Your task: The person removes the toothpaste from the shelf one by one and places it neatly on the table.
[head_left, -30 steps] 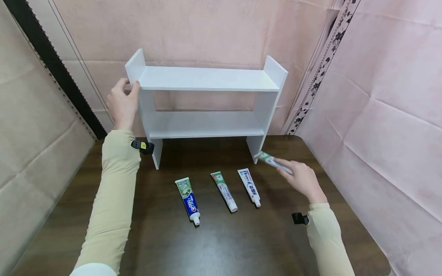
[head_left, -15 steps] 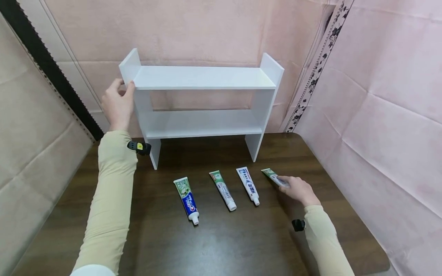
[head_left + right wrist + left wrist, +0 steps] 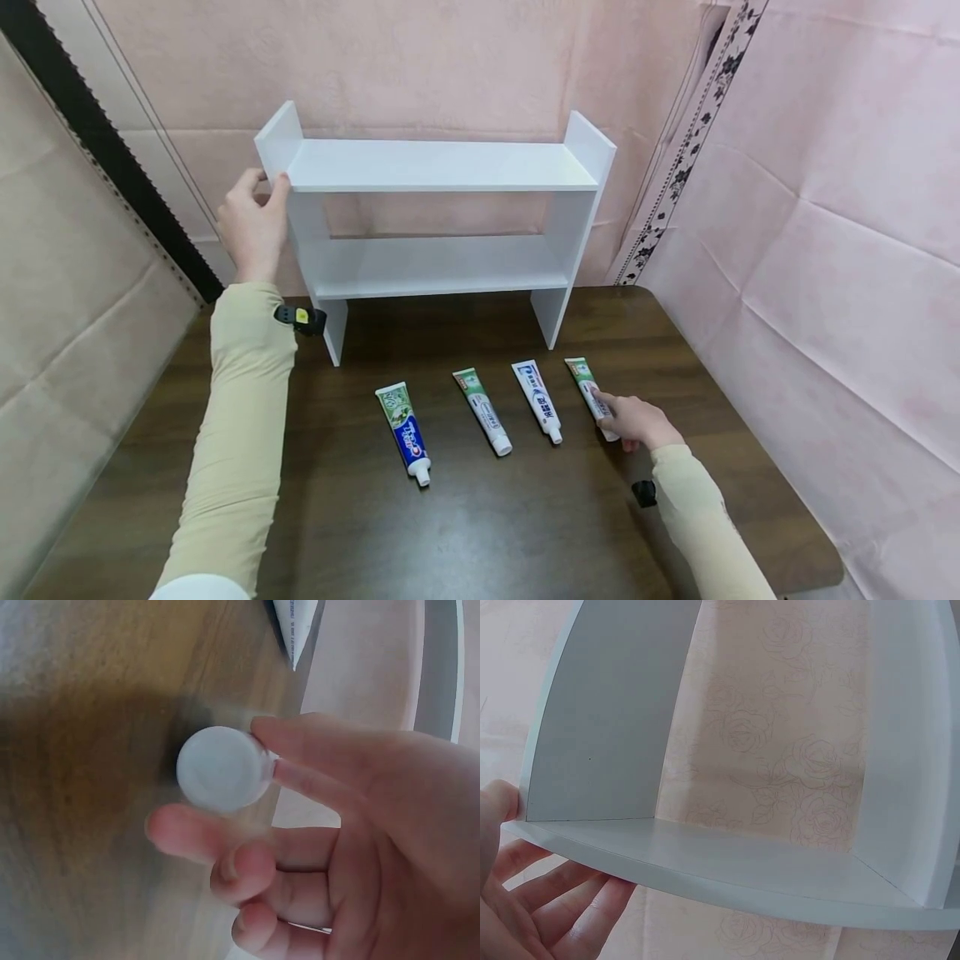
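A white two-tier shelf [image 3: 442, 165] stands at the back of the brown table. My left hand [image 3: 253, 229] grips the edge of its left side panel near the upper board. In the left wrist view the thumb lies on one side of that panel [image 3: 727, 881] and the fingers on the other. Over at the right, my right hand [image 3: 637, 421] holds a green and white toothpaste tube [image 3: 582, 382] near its cap end, low at the tabletop. From the right wrist the tube's round white cap [image 3: 221, 769] shows between thumb and fingers.
Left of the held tube lie a white and blue toothpaste tube [image 3: 537, 400], a green and white one [image 3: 483, 412] and a blue and green Crest tube [image 3: 405, 433], caps toward me. Pink cloth [image 3: 840, 208] hangs around the table [image 3: 480, 533].
My right hand has lowered the green and white tube from beside the shelf's right leg to the table, turning it cap toward me. The left hand keeps its grip on the shelf.
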The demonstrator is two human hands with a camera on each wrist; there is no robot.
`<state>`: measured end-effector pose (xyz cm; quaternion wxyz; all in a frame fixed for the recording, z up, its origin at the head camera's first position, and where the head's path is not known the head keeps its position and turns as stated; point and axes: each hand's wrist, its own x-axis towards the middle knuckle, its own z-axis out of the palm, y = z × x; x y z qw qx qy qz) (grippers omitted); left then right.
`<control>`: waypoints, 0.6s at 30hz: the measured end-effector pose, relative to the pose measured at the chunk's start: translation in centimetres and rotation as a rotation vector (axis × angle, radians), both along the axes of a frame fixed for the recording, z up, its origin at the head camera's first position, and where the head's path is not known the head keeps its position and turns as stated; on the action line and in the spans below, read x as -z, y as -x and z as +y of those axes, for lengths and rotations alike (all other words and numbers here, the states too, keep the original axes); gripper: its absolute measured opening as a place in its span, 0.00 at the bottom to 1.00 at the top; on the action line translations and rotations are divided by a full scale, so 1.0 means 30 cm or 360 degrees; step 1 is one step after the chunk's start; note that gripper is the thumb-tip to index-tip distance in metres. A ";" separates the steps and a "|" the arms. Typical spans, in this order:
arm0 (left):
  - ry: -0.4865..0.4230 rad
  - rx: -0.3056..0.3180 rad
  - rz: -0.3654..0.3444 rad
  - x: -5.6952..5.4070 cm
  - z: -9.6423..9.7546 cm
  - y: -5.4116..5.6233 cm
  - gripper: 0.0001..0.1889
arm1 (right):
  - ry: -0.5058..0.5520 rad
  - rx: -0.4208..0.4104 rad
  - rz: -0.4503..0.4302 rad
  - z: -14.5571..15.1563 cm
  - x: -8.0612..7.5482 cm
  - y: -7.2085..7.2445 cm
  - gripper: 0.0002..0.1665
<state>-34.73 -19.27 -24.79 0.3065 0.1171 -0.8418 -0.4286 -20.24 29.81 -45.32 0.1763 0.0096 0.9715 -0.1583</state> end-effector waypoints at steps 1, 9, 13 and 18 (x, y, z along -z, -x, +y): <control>0.0000 0.0005 -0.0003 0.000 0.000 0.001 0.25 | 0.0012 0.0001 -0.0004 0.000 0.001 -0.004 0.36; -0.0047 -0.0005 0.0016 0.002 -0.023 -0.010 0.24 | 0.0043 0.0001 0.0042 -0.010 0.011 0.014 0.37; -0.0049 -0.0014 0.0002 0.012 -0.027 -0.014 0.25 | 0.0030 0.0008 0.0010 -0.010 0.012 0.018 0.38; -0.0085 0.0041 -0.0022 0.026 -0.039 -0.020 0.27 | 0.0024 -0.0020 0.0059 -0.021 0.019 0.015 0.37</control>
